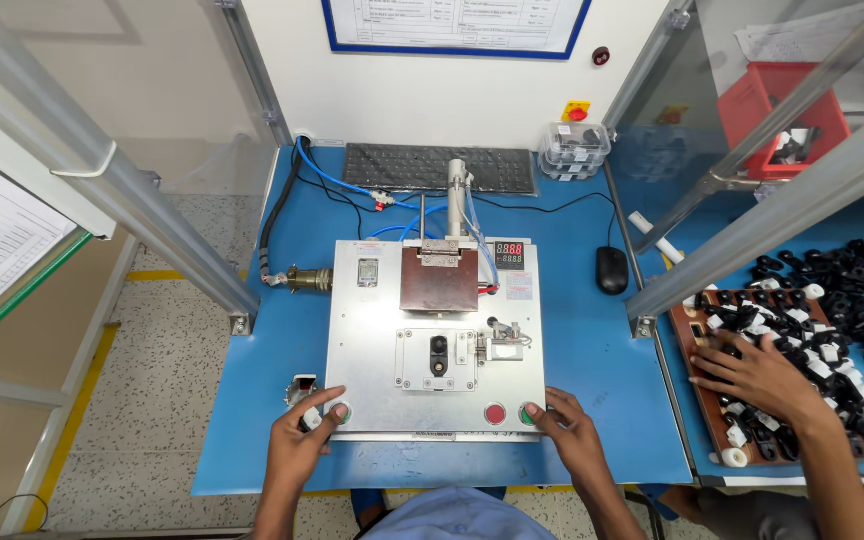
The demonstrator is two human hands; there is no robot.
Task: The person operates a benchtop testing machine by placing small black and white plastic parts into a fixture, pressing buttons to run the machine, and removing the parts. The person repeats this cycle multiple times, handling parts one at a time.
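A silver press fixture stands on the blue table. A small black part sits in the nest at the fixture's middle, below a brown block. My left hand rests on the fixture's front left corner, a finger on the left green button, and it seems to hold a small white and black piece. My right hand rests at the front right corner, its thumb on the right green button. A red button lies between them, untouched.
A black keyboard and a mouse lie behind the fixture. To the right, another person's hand reaches into a brown tray with several black and white parts. A red bin stands at back right; metal frame posts flank the table.
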